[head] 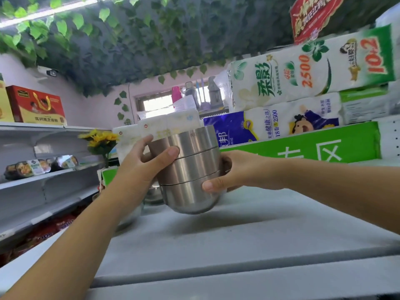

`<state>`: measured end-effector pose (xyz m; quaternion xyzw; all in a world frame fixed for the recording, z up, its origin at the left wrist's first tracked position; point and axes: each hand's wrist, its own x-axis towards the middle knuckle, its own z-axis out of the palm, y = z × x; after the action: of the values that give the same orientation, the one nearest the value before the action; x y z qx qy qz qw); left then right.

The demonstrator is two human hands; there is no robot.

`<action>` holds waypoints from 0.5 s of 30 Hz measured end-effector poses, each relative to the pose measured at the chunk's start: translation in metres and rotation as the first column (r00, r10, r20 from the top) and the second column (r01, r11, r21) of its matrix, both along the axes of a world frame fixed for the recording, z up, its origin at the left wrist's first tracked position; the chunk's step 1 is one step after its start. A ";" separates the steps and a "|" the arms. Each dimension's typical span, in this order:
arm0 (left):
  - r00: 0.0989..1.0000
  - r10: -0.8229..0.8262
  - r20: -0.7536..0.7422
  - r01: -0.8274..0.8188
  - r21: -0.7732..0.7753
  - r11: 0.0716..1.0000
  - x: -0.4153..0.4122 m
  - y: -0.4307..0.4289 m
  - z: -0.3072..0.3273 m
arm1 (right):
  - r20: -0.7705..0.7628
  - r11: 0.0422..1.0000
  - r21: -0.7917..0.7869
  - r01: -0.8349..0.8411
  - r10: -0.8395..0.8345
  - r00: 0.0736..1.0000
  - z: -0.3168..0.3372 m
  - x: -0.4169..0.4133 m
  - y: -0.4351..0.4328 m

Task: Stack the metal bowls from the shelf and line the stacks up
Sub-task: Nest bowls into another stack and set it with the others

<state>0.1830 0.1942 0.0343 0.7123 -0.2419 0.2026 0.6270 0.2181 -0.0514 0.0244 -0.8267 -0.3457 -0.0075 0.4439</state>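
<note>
The grey shelf [249, 230] fills the lower frame from 4 to 8 o'clock; behind it at 1 to 3 o'clock lie packs of toilet paper [311, 68] above a green sign [303, 146]. Near centre, a stack of nested metal bowls [190, 169], three rims showing, is held tilted, top leaning toward 12 o'clock, its rounded base just above the shelf and apparently clear of it; more metal bowls [154, 192] sit on the shelf at 9 o'clock of the stack, partly hidden by the left forearm. The left hand [147, 162] clamps the stack's upper side, thumb across the front; the right hand [229, 172] clamps the lower side at 3 o'clock, thumb on the bottom bowl; both grips are closed on the stack.

The step in hand looks like placing a finished stack; next, it likely needs levelling upright, lowering onto the shelf beside the other bowls, and releasing gently so the nested bowls do not slip.
</note>
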 end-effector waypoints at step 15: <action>0.990 -0.127 0.064 0.126 0.014 0.992 -0.049 -0.241 0.001 | 0.041 0.989 0.053 0.140 -0.142 0.989 0.014 -0.088 -0.240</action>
<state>0.1336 -0.0464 0.0351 0.6917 -0.3077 0.1843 0.6269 0.1298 -0.2913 0.0387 -0.8374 -0.2957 -0.0659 0.4550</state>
